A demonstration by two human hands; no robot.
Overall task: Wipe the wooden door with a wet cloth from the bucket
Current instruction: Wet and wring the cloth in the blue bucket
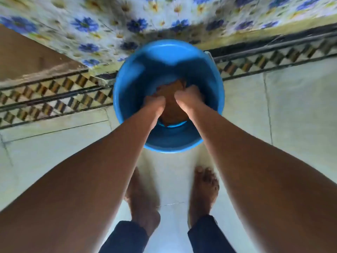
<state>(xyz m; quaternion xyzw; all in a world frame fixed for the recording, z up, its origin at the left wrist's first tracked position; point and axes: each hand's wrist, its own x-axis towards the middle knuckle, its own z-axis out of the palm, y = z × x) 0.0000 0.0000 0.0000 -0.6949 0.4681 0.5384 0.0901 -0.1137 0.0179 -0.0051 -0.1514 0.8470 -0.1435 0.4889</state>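
Note:
A round blue bucket stands on the tiled floor in front of my bare feet. Both my arms reach down into it. A brown cloth lies bunched low inside the bucket between my hands. My left hand grips the cloth's left side with closed fingers. My right hand grips its right side the same way. The frame is blurred, so I cannot tell whether the cloth is in water. At the far left a brown wooden surface, possibly the door, meets the floor.
A wall of white tiles with blue flowers rises just behind the bucket. A patterned brown-and-cream border strip runs along the floor at the wall's foot. Pale floor tiles spread to both sides. My feet stand close behind the bucket.

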